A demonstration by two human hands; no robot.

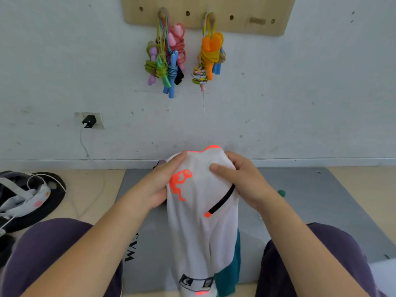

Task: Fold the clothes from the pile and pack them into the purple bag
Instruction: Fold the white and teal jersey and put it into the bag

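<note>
I hold a white sports garment (199, 228) up in front of me, above a grey mat (300, 202). It has an orange logo, orange trim at the top, a black zip line and a teal part low on its right side. My left hand (159, 185) grips its upper left edge and my right hand (240, 179) grips its upper right edge, thumb pressed on the front. The cloth hangs down between my knees. A small purple bit (161, 162) shows behind my left hand; I cannot tell what it is. No pile of clothes is in sight.
My legs in dark purple trousers (49, 249) frame the mat. A black round object with a grey strap and white cord (27, 196) lies on the wooden floor at left. Jump ropes (169, 61) hang on the wall ahead. A plugged charger (89, 121) sits in a wall socket.
</note>
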